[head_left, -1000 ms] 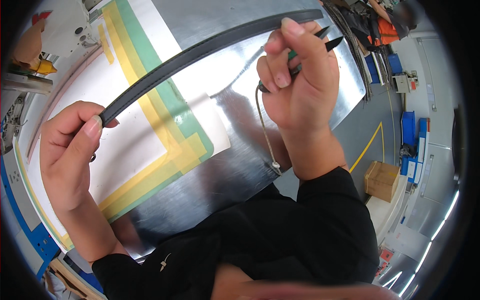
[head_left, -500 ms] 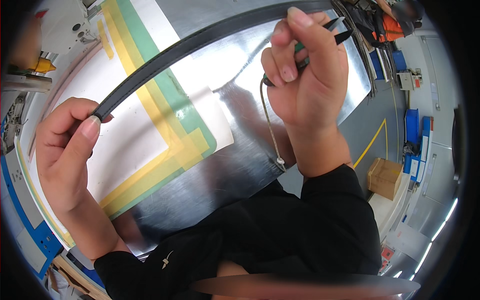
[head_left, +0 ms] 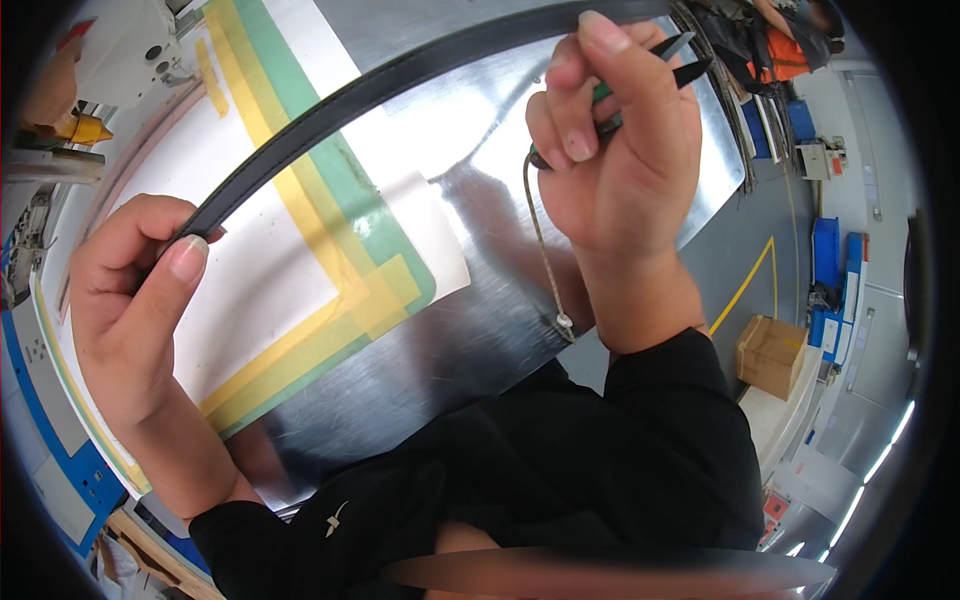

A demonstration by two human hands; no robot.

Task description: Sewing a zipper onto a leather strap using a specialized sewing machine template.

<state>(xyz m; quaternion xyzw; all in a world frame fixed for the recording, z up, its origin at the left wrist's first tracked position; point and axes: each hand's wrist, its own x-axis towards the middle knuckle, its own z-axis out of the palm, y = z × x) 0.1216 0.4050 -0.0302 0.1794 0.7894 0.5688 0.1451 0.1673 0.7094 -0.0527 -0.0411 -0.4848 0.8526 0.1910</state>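
In the head view, a black stitched strap [head_left: 360, 95] arches across the upper half of the frame, above the metal worktop [head_left: 480, 320] and a white sheet [head_left: 240, 250] edged with yellow tape [head_left: 290, 195]. The likeliest trouble is a nick: the snips [head_left: 690, 72] lie with blades parted near the strap's upper-right end, so a turn of that wrist might bring an edge against strap or skin. Their hanging cord [head_left: 543, 250] might also snag. The left hand [head_left: 130, 285] pinches the strap's lower-left end between thumb and bent fingers, with no visible gap; the right hand [head_left: 640, 150] pinches near the other end, its remaining fingers curled around the snips
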